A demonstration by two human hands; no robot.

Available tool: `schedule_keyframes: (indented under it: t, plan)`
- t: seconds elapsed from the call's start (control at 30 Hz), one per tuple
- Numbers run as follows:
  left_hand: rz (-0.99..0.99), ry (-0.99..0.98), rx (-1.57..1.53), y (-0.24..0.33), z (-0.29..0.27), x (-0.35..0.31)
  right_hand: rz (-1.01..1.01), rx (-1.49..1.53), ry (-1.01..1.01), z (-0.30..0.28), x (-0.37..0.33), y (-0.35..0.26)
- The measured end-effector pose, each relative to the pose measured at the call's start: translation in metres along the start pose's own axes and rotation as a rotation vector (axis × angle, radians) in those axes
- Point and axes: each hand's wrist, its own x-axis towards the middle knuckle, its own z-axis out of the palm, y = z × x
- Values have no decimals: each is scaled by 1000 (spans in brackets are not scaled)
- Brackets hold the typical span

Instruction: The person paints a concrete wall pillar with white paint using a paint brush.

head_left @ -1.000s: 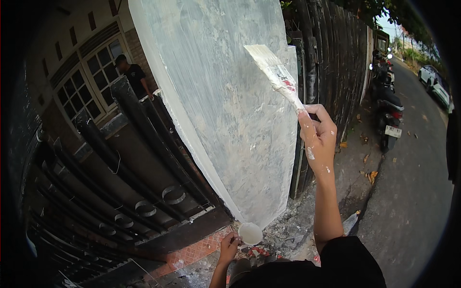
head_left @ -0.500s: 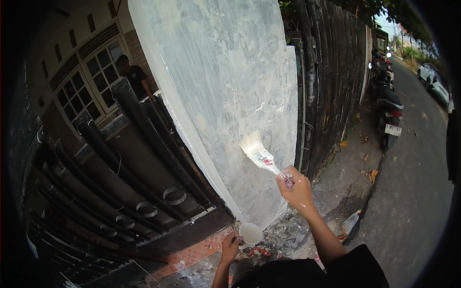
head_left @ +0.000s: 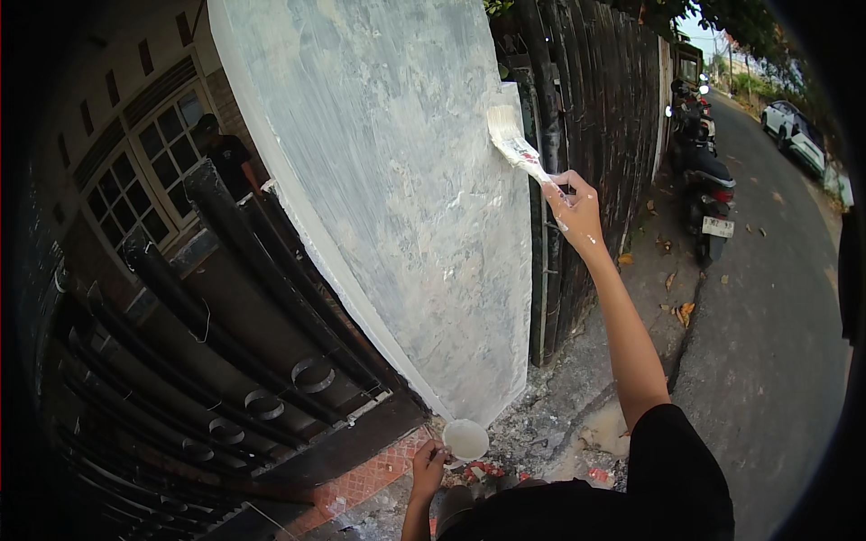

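Note:
My right hand (head_left: 575,206), flecked with white paint, is closed round the handle of a paintbrush (head_left: 519,151). The wide pale bristles lie against the right edge of a white-and-grey wall pillar (head_left: 388,189), in its upper part. Down at the pillar's foot, my left hand (head_left: 428,464) grips a small white cup (head_left: 466,440) by its side. Whitish liquid seems to fill the cup, though its depth cannot be made out. Patchy, streaked paint covers the pillar's face.
A black metal gate (head_left: 262,307) stands left of the pillar, with a person (head_left: 225,160) behind it. To the right runs a dark slatted fence (head_left: 600,117). A parked motorcycle (head_left: 708,180) and a white car (head_left: 794,133) stand along the road (head_left: 767,361).
My right hand has carried the paintbrush up and to the right, from the pillar's lower middle to its right edge. The left hand still holds the cup low down.

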Motion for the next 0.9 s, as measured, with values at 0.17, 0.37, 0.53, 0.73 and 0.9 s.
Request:
schedule_keyframes:
  t: [0.17,0.37,0.53,0.73,0.9]
  plan:
    - [-36,17,-46,10,-2,-6,327,-167,-177,-35,-26,-8]
    - [0,-23,-34,9,5,3,150,163,77,-28,0,-48]
    - [7,-67,-7,8,14,11,152,-53,37,13,-38,13]
    - [23,-131,13,7,13,10,370,-413,-99,-3,-143,55]
    - [-11,-127,20,9,9,9,425,-367,-148,-24,-184,77]
